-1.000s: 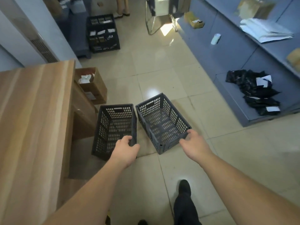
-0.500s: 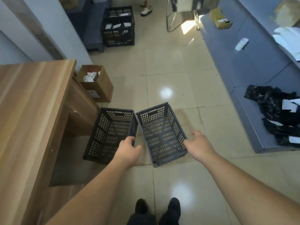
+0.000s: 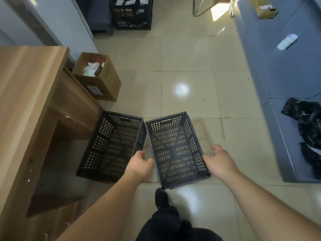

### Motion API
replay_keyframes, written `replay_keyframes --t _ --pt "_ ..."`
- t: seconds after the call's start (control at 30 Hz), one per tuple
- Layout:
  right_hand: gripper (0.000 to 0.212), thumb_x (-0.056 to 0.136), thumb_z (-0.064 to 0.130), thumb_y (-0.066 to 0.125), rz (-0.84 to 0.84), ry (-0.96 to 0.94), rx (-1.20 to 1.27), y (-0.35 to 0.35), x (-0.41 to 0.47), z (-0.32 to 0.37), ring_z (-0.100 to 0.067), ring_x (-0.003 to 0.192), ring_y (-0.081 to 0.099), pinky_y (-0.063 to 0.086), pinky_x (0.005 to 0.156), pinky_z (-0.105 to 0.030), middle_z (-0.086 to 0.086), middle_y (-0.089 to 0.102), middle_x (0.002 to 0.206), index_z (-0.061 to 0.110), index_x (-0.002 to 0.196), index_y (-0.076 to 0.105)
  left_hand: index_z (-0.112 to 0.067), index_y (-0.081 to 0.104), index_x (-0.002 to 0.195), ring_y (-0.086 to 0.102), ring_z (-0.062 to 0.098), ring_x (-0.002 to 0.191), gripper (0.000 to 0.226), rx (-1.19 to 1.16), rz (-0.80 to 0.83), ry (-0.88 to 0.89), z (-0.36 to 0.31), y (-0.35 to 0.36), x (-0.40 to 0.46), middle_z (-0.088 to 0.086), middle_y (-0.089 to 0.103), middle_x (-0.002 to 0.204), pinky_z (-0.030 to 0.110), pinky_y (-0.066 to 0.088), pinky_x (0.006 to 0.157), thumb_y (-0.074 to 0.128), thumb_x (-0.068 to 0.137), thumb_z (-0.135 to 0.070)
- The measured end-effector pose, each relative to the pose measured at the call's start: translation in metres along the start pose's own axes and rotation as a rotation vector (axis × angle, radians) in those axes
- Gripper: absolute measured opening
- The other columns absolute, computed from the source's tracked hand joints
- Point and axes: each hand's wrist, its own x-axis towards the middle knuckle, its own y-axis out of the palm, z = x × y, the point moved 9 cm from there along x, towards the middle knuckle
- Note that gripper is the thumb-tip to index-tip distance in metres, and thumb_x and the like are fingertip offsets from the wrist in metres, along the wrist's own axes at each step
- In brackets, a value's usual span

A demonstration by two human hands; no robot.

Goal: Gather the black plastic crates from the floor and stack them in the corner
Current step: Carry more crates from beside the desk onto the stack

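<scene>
Both hands flank the right-hand grey perforated plastic crate on the tiled floor: the left hand curls loosely at its left rim, the right hand is spread beside its right rim, neither clearly gripping. Left of the left hand, a black perforated plastic crate nearly touches it, the wooden desk beyond; bare tile lies right. Since half a second ago, the hands have shifted nearer its front corners

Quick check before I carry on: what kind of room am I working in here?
Probably a packing or stock room. Perforated black crates lie on the tiled floor, grey shelving holds bagged goods and a parcel, and a cardboard box of paper scraps stands beside a wooden desk.
</scene>
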Motion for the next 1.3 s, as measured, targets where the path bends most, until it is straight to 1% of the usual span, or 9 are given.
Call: replay_keyframes --t 0.13,0.27,0.5,0.6,0.7,0.93,1.07,1.13,1.3 --pt "0.059 0.093 0.032 0.059 0.048 0.025 -0.050 0.018 0.040 -0.007 -0.035 0.123 0.059 0.048 0.100 -0.039 -0.016 0.057 0.142 0.014 0.147 0.046 -0.018 0.045 0.157 0.058 0.011 0.094 0.058 0.008 0.002 -0.074 0.014 0.012 0.037 -0.004 0.056 0.127 0.033 0.053 0.085 0.057 0.102 -0.032" --pt "0.054 0.095 0.030 0.057 0.064 0.012 -0.111 0.029 0.081 -0.014 -0.030 0.109 0.060 0.047 0.088 -0.035 -0.014 0.059 0.137 0.013 0.146 0.047 -0.015 0.043 0.160 0.060 0.021 0.109 0.060 0.025 0.024 -0.134 0.030 0.030 0.069 0.005 0.058 0.150 0.033 0.048 0.093 0.056 0.104 -0.034" --pt "0.052 0.099 0.031 0.054 0.097 0.005 -0.150 0.056 0.158 -0.029 -0.024 0.091 0.054 0.042 0.073 -0.033 -0.009 0.060 0.123 0.013 0.147 0.044 -0.016 0.043 0.159 0.061 0.017 0.100 0.059 -0.009 0.005 -0.201 0.044 0.072 0.127 0.004 0.061 0.140 0.034 0.046 0.091 0.056 0.105 -0.034" --pt "0.050 0.099 0.029 0.054 0.129 -0.009 -0.162 0.078 0.196 -0.045 -0.023 0.091 0.054 0.041 0.073 -0.033 -0.006 0.056 0.115 0.013 0.145 0.045 -0.018 0.045 0.158 0.064 0.025 0.113 0.057 -0.050 -0.018 -0.254 0.059 0.100 0.162 0.005 0.060 0.148 0.037 0.050 0.099 0.057 0.105 -0.036" --pt "0.053 0.098 0.028 0.055 0.158 -0.022 -0.182 0.101 0.236 -0.064 -0.023 0.094 0.052 0.040 0.079 -0.031 -0.011 0.060 0.131 0.012 0.148 0.044 -0.018 0.045 0.158 0.061 0.019 0.094 0.054 -0.097 -0.031 -0.332 0.080 0.128 0.196 0.005 0.063 0.136 0.033 0.045 0.086 0.056 0.107 -0.034" --pt "0.059 0.100 0.030 0.053 0.157 0.016 -0.202 0.151 0.331 -0.109 -0.023 0.090 0.053 0.040 0.080 -0.031 -0.013 0.057 0.142 0.013 0.155 0.038 -0.017 0.045 0.158 0.058 0.023 0.107 0.057 -0.176 -0.102 -0.396 0.125 0.174 0.273 0.007 0.059 0.148 0.034 0.045 0.088 0.059 0.104 -0.031" --pt "0.063 0.099 0.029 0.053 0.133 0.029 -0.198 0.176 0.375 -0.121 -0.036 0.120 0.058 0.041 0.086 -0.034 -0.016 0.049 0.150 0.010 0.156 0.034 -0.017 0.036 0.163 0.059 0.018 0.090 0.066 -0.340 -0.182 -0.434 0.145 0.184 0.303 0.001 0.060 0.124 0.028 0.045 0.072 0.061 0.103 -0.028" --pt "0.059 0.099 0.026 0.053 0.120 0.049 -0.189 0.185 0.391 -0.125 -0.038 0.121 0.057 0.043 0.088 -0.036 -0.017 0.050 0.148 0.011 0.154 0.036 -0.015 0.037 0.162 0.057 0.012 0.078 0.064 -0.429 -0.165 -0.474 0.152 0.190 0.312 -0.003 0.062 0.103 0.025 0.041 0.060 0.062 0.104 -0.027" --pt "0.046 0.097 0.018 0.051 0.182 0.113 -0.099 0.206 0.414 -0.130 -0.033 0.101 0.060 0.049 0.084 -0.038 -0.012 0.062 0.123 0.013 0.142 0.046 -0.015 0.057 0.143 0.074 0.022 0.090 0.044 -0.532 -0.075 -0.493 0.158 0.202 0.328 0.008 0.076 0.112 0.031 0.055 0.060 0.065 0.101 -0.027"
